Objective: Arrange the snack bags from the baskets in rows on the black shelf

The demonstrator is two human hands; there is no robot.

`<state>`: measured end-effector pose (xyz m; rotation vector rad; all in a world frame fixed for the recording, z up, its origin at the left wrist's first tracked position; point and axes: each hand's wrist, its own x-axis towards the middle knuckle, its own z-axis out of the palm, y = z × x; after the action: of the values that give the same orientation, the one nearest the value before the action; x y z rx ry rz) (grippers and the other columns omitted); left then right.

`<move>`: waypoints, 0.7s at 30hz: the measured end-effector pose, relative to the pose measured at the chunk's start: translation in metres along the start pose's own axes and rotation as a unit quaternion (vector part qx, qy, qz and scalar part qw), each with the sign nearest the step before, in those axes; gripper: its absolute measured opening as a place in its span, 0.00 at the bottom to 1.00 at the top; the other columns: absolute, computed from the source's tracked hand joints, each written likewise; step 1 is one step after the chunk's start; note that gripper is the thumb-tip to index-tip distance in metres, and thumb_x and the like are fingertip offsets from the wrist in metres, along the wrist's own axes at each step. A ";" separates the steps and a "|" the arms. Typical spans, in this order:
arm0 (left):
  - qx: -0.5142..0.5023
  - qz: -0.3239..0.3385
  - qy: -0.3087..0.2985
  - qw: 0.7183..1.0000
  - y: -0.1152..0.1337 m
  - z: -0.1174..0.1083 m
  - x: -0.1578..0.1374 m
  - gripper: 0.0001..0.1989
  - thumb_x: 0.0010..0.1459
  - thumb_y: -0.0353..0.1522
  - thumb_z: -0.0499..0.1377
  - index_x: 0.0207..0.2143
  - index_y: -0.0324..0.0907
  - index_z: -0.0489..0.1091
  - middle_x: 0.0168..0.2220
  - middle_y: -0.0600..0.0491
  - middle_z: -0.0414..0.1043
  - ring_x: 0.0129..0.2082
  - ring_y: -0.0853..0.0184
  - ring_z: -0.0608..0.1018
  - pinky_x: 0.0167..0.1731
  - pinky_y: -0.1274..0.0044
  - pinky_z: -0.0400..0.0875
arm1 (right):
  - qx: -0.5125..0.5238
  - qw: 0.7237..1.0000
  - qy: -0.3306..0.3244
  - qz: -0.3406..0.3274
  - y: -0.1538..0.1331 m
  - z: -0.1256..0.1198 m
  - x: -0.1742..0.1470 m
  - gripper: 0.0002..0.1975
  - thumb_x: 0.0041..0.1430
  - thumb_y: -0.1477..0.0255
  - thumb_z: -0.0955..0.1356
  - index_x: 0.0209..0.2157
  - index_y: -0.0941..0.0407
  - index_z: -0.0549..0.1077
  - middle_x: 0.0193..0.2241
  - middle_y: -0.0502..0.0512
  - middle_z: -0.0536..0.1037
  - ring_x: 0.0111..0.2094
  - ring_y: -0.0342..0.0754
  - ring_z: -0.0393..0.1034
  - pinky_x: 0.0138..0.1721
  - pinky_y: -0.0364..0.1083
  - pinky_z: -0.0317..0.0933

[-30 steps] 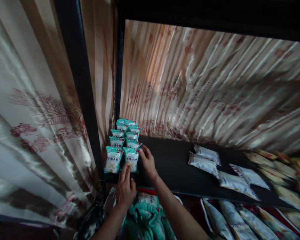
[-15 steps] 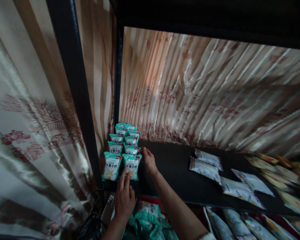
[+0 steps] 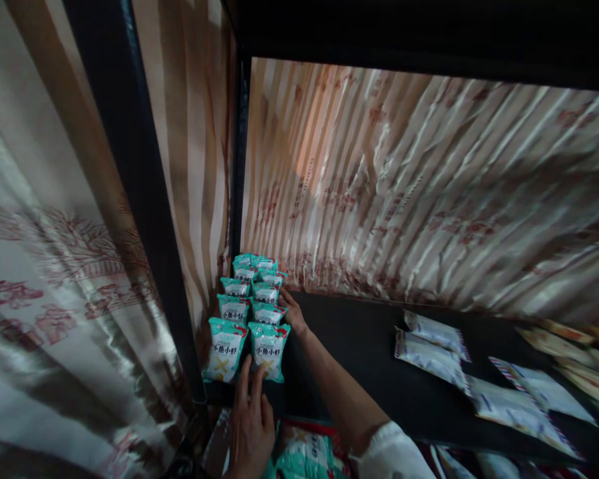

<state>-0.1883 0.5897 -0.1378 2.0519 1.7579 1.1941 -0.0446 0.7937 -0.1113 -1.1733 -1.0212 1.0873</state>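
Note:
Small teal-and-white snack bags stand upright in two columns on the black shelf's left end. My left hand (image 3: pixel 252 419) is below the front pair, fingers stretched out and a little apart. Its fingertips reach the lower left of the right-hand front bag (image 3: pixel 268 351), overlapping it. The left-hand front bag (image 3: pixel 224 349) stands beside it. My right hand (image 3: pixel 293 314) is at the right side of the right column, fingers extended against the edge of a bag (image 3: pixel 267 313) behind the front one. Neither hand is wrapped round a bag.
Flat silvery packets (image 3: pixel 432 356) lie further right on the black shelf (image 3: pixel 344 346), with brownish packets (image 3: pixel 579 352) beyond. Below, a red-edged box holds more teal bags (image 3: pixel 304 452). A dark post (image 3: pixel 144 166) and patterned curtains (image 3: pixel 379 186) border the left and back.
The view has shifted slightly, so the shelf sits lower and the packets further right. My hands stay at the right column; the right one appears a little further back along it.

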 end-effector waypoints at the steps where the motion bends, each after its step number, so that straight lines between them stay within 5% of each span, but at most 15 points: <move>1: 0.001 0.001 0.002 1.000 -0.001 0.000 0.000 0.27 0.57 0.25 0.49 0.59 0.47 0.57 0.63 0.49 0.53 0.60 0.61 0.62 0.52 0.70 0.68 | 0.001 1.000 -0.010 0.002 0.001 -0.001 0.001 0.32 0.39 0.55 0.71 0.46 0.57 0.73 0.40 0.57 0.79 0.43 0.54 0.72 0.46 0.53 0.64; 5: 0.005 0.003 0.010 1.000 -0.001 0.002 0.000 0.27 0.56 0.25 0.49 0.59 0.47 0.56 0.63 0.49 0.53 0.60 0.61 0.62 0.52 0.70 0.69 | -0.023 1.000 -0.013 -0.006 0.005 -0.006 0.004 0.34 0.38 0.52 0.70 0.46 0.58 0.73 0.38 0.57 0.80 0.41 0.53 0.73 0.44 0.53 0.64; 10: 0.004 0.002 0.004 1.000 -0.001 0.002 0.000 0.27 0.56 0.25 0.49 0.59 0.47 0.57 0.63 0.48 0.53 0.60 0.61 0.62 0.52 0.70 0.69 | -0.051 0.996 0.066 -0.040 -0.001 0.002 0.001 0.29 0.44 0.50 0.67 0.42 0.57 0.75 0.39 0.58 0.79 0.41 0.53 0.72 0.43 0.50 0.64; 21: -0.002 -0.006 0.007 1.000 -0.001 0.001 0.000 0.26 0.56 0.24 0.49 0.58 0.48 0.59 0.62 0.49 0.55 0.59 0.61 0.63 0.52 0.70 0.69 | -0.020 0.999 0.024 -0.043 -0.026 0.008 -0.005 0.22 0.39 0.53 0.71 0.28 0.58 0.74 0.24 0.51 0.76 0.27 0.46 0.68 0.32 0.46 0.62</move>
<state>-0.1887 0.5907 -0.1389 2.0339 1.7702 1.2097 -0.0510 0.7882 -0.0851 -1.1724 -1.0512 0.9705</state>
